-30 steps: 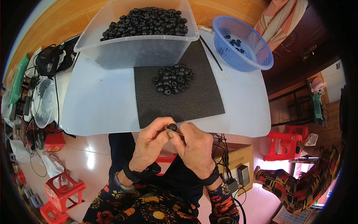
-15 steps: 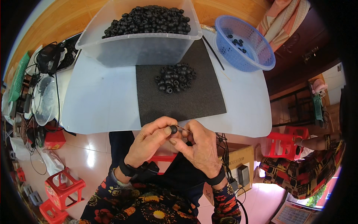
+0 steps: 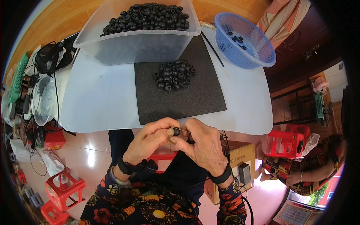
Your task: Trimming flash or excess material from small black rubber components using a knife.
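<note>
A pale bench (image 3: 93, 101) holds a big clear tub (image 3: 138, 48), a black mat (image 3: 180, 103) and a blue basket (image 3: 237, 53). By its near edge, the right hand (image 3: 202, 144) curls, but I can't tell its grip. The left hand (image 3: 152, 138) pinches a black ball (image 3: 177, 132), with a thin stick (image 3: 185, 131) against it.

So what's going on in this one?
At the table's near edge, a person's left hand pinches a small round black piece while the right hand holds a thin, needle-like tool against or close to it. A pile of similar pieces lies on the dark mat; more are heaped in the translucent tub behind.
</note>
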Demonstrator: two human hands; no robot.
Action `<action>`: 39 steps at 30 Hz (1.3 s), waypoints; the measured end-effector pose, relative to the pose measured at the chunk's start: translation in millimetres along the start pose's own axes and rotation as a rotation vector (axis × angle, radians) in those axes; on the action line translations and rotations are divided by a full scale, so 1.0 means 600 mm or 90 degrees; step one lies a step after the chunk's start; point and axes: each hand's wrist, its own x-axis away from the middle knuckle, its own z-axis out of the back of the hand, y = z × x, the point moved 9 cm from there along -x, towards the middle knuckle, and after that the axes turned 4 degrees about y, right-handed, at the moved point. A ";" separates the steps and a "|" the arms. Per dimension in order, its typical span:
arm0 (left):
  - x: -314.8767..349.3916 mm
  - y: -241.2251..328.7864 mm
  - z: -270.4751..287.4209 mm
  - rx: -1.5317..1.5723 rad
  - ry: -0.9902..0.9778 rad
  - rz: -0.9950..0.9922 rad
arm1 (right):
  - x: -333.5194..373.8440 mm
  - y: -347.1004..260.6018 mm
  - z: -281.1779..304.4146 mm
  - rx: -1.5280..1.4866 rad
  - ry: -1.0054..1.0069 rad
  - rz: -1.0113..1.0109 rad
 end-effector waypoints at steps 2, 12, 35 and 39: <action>-0.001 -0.006 -0.004 0.054 -0.012 0.019 | 0.001 0.003 -0.001 0.001 0.008 -0.003; 0.000 -0.009 -0.008 0.154 0.028 0.041 | 0.006 -0.013 -0.001 0.102 0.040 0.087; -0.008 0.026 -0.013 0.047 0.005 -0.149 | 0.015 0.056 0.016 -0.205 0.110 -0.172; -0.006 0.027 -0.017 -0.048 0.010 -0.171 | 0.008 0.041 0.006 -0.341 0.088 -0.193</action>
